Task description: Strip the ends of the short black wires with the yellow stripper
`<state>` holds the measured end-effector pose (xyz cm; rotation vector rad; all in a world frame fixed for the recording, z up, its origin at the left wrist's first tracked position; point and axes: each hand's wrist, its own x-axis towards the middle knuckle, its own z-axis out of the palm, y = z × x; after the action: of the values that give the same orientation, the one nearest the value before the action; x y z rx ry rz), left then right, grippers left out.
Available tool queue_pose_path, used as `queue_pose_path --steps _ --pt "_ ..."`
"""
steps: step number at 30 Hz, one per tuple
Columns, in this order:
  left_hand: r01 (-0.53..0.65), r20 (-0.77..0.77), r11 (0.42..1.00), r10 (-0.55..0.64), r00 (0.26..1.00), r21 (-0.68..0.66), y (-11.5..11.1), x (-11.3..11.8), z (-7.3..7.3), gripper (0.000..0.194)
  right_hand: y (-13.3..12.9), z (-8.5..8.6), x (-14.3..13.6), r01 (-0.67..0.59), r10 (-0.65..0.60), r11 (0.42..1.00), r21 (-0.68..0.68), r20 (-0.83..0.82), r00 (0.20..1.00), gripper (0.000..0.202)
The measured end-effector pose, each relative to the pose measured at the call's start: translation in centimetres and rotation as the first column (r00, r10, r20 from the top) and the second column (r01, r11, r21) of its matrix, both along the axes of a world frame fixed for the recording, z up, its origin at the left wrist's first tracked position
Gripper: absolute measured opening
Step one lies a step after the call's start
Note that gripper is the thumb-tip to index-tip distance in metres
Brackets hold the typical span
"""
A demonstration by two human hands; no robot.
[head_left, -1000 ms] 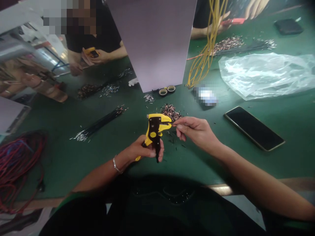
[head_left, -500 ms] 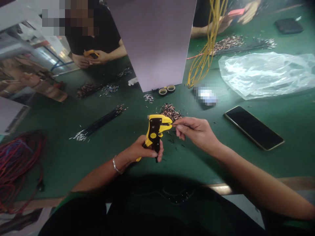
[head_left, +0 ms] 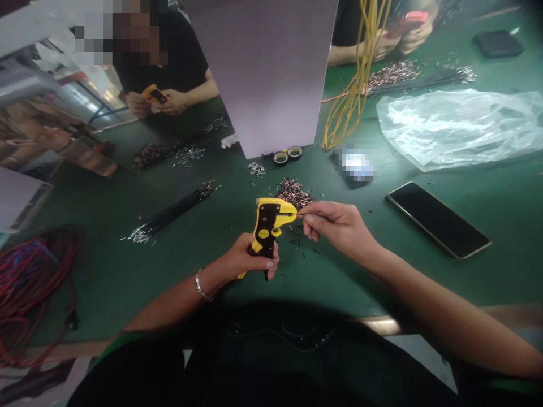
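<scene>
My left hand is wrapped round the handles of a yellow and black wire stripper, whose jaws point right. Between thumb and fingertips, my right hand pinches a thin wire with its tip in the stripper's closed jaws. Most of that wire is hidden by the fingers. Just behind the tool lies a heap of short copper-ended wire pieces. Small black scraps are scattered on the green table below the jaws.
To the left lies a bundle of black wires, with a red cable coil beyond. A pale upright panel stands ahead, tape rolls at its foot. On the right are a phone and a plastic bag. Co-workers sit across.
The stripper's jaws have closed on the wire as my left hand squeezed the handles together. My right hand has barely moved. A co-worker's yellow tool across the table has shifted slightly.
</scene>
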<state>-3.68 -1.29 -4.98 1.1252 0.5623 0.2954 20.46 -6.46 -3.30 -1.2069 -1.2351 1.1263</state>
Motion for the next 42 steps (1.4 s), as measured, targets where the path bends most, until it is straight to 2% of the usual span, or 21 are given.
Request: queue_pose_path --steps 12,17,23,27,32,37,39,42 --pt "-0.043 -0.05 0.999 0.045 0.998 0.03 -0.6 0.1 -0.1 0.026 0.0 0.2 -0.2 -0.006 0.001 0.999 -0.039 -0.118 0.993 0.016" --pt "-0.18 -0.034 0.984 0.179 0.983 -0.011 -0.7 0.6 0.0 0.03 0.2 0.4 -0.2 -0.003 -0.005 0.997 -0.075 -0.115 0.993 0.02" --pt "-0.098 0.008 0.995 0.098 0.995 -0.031 -0.6 0.5 0.2 0.025 0.5 0.3 -0.1 0.024 -0.033 0.997 -0.075 -0.123 0.992 0.021" --pt "-0.127 0.063 0.991 0.129 0.99 -0.047 -0.2 0.3 0.0 0.026 0.4 0.3 -0.1 0.073 -0.081 0.994 -0.081 -0.101 0.992 0.022" --pt "-0.199 0.093 0.98 0.197 0.976 0.013 0.4 0.1 -0.2 0.023 0.3 0.5 -0.2 0.072 -0.078 0.995 -0.069 -0.095 0.992 0.022" --pt "-0.265 0.084 0.964 0.262 0.961 0.025 0.7 0.3 0.1 0.025 0.1 0.2 -0.3 0.075 -0.074 0.996 -0.054 0.011 0.997 0.017" --pt "-0.299 0.079 0.953 0.295 0.952 0.047 0.8 0.5 0.4 0.028 -0.1 -0.1 -0.4 0.06 -0.055 0.998 -0.037 0.131 0.99 0.016" --pt "-0.327 0.067 0.94 0.322 0.944 0.098 0.8 0.6 0.8 0.028 -0.4 -0.4 -0.7 0.002 -0.025 0.998 0.067 0.339 0.941 0.018"
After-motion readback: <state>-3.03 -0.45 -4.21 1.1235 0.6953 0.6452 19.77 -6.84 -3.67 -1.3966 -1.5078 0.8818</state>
